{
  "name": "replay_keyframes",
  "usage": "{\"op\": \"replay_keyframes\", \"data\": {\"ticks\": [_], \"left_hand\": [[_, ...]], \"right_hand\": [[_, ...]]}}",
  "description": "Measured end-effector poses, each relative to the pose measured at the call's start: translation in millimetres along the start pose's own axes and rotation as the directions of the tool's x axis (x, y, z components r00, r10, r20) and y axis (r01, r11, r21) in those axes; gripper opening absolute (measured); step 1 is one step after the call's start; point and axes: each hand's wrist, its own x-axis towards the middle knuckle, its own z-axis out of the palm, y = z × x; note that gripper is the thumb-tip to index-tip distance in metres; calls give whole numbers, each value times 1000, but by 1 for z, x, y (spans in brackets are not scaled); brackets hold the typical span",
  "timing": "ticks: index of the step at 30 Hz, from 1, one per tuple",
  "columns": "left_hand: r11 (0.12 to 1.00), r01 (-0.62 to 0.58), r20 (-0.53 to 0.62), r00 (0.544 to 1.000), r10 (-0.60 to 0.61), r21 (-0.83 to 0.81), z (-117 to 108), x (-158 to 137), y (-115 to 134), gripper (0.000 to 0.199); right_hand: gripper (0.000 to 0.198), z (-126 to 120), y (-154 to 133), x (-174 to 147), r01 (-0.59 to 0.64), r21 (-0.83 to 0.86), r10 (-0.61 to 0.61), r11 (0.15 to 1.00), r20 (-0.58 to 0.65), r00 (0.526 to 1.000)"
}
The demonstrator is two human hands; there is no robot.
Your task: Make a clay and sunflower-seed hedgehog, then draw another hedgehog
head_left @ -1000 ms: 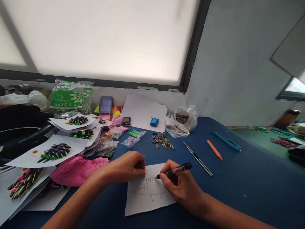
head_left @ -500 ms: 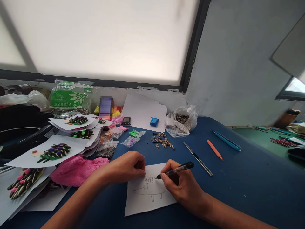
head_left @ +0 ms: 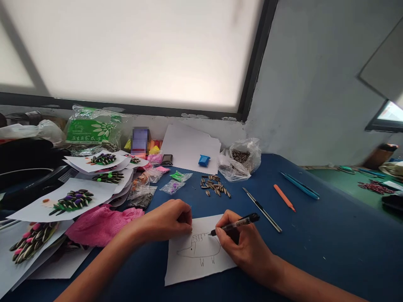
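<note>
A sheet of white paper (head_left: 184,268) lies on the blue table, bearing a line drawing of a hedgehog-like animal with a pointed snout, short legs and rows of small curved marks. My right hand (head_left: 247,247) grips a black pen (head_left: 237,223), its tip at the drawing's upper edge. Loosely curled, my left hand (head_left: 171,220) rests at the sheet's upper left corner, thumb against the paper; nothing shows in its fingers. Beyond the hands lies a small heap of striped sunflower seeds (head_left: 215,186).
To the right lie a craft knife (head_left: 262,209), an orange marker (head_left: 284,197) and a blue pen-like tool (head_left: 299,185). Seed-decorated paper pictures (head_left: 103,193) and a pink cloth (head_left: 100,226) crowd the left. A bag of seeds (head_left: 241,159) and a blue packet (head_left: 204,160) stand behind.
My right hand and the pen have shifted slightly right along the drawing's upper edge, where the row of curved marks is a little longer. My left hand has stayed put.
</note>
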Motion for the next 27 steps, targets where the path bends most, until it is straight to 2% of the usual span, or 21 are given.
{"op": "replay_keyframes", "data": {"ticks": [27], "left_hand": [[1000,17,-2,1000,-17,2,0,-1,1,11]], "right_hand": [[11,0,1,-1,21,-22,-20,1000,26,999]]}}
